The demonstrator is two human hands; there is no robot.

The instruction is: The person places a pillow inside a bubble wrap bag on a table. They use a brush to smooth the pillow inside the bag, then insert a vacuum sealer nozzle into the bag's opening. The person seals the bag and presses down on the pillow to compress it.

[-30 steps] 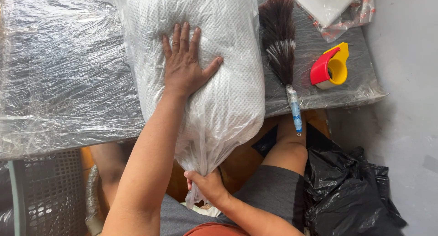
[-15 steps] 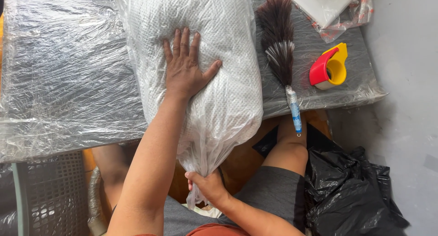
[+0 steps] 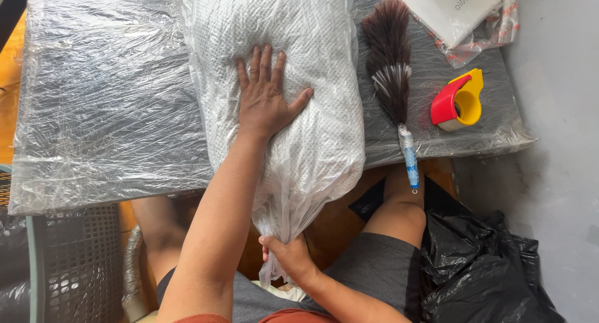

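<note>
Little has shifted since the earlier frames: the left hand lies flat in much the same spot on the white quilted pillow sealed in a clear plastic bag, and the right hand holds the same gathered neck of plastic as before. The pillow lies on the grey tabletop wrapped in crinkled clear film, its long axis running away from the person, with its near end hanging past the tabletop edge toward the lap. The left fingers are spread apart and point up the pillow, pressing on its middle. The right fingers are closed tight around the twisted bag mouth below the pillow's near end, so the loose plastic lies directly between that fist and the pillow's bulk; the right hand is the nearer one to the open end. Just beside the pillow on the right lie a dark feather duster with a blue handle and a red and yellow tape dispenser, both apart from the hands.
</note>
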